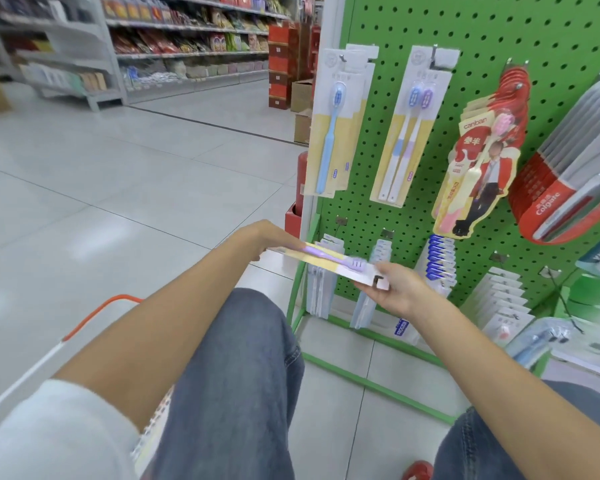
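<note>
A flat carded toothbrush pack (329, 263), yellow and white with a purple brush, lies level between my hands in front of a green pegboard rack (492, 32). My left hand (271, 239) holds its handle end, the fingers hidden under the card. My right hand (397, 287) pinches the hanger end near the brush head. Above hang a blue toothbrush pack (333, 129) and a twin toothbrush pack (407, 133).
Red toothbrush cards (478, 168) and Colgate packs (565, 188) hang to the right; white packs (503, 299) fill the lower hooks. The rack's green base frame (368, 382) rests on the tiled floor. My jeans-clad knees (236, 368) are below. Stocked shelves (187, 39) stand across the aisle.
</note>
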Tool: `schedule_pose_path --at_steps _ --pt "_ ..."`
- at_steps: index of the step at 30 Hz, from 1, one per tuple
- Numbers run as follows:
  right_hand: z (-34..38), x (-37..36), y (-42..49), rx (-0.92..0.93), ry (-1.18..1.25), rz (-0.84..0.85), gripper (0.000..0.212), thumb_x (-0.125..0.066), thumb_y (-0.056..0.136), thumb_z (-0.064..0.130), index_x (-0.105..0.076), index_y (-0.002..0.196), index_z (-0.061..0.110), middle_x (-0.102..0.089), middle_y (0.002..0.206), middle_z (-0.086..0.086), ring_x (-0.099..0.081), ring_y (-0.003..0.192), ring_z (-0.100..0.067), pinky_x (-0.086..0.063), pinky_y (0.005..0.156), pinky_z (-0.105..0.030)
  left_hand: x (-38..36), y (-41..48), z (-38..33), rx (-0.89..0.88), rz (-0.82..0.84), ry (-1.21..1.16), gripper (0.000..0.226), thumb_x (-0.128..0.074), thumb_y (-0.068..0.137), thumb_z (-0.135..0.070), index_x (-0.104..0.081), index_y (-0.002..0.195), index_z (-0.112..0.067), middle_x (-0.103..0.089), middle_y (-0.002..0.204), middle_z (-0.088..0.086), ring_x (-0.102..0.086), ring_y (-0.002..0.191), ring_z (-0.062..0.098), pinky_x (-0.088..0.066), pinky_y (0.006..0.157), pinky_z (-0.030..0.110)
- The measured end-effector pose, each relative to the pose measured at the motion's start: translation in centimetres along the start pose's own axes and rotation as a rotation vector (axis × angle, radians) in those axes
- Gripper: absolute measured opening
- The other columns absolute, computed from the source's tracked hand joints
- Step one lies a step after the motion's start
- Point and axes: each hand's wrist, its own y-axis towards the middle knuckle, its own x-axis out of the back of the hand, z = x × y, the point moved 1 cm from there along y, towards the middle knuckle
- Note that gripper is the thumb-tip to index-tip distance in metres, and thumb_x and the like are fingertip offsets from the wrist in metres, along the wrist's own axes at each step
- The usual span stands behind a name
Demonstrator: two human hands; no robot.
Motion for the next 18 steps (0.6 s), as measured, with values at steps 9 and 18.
schedule_pose_path --at_steps 9,18 --pt "-3.0 -8.8 2.8 -0.042 -0.851 0.093 0.016 -0.049 0.09 -0.01 -0.049 0.096 0.005 -0.049 0.107 -0.014 -0.05 0.082 -0.018 -0.05 0.058 -0.023 3.1 1.0 11.1 0.216 -0.28 -0.155 0.072 -0.078 0.069 -0.046 -0.051 0.125 -0.008 -0.056 0.122 0.007 -0.059 0.111 0.023 -0.047 0.077 0.027" --pt "-13.4 -22.0 10.0 0.166 -1.615 0.284 0.012 -0.065 0.082 0.001 -0.06 0.092 0.004 -0.059 0.086 -0.013 -0.056 0.075 -0.025 -0.051 0.068 -0.033 5.8 1.8 28.9 0.469 -0.413 -0.416 0.078 -0.083 0.069 -0.048 -0.052 0.125 -0.003 -0.056 0.126 0.01 -0.052 0.123 0.028 -0.047 0.1 0.035"
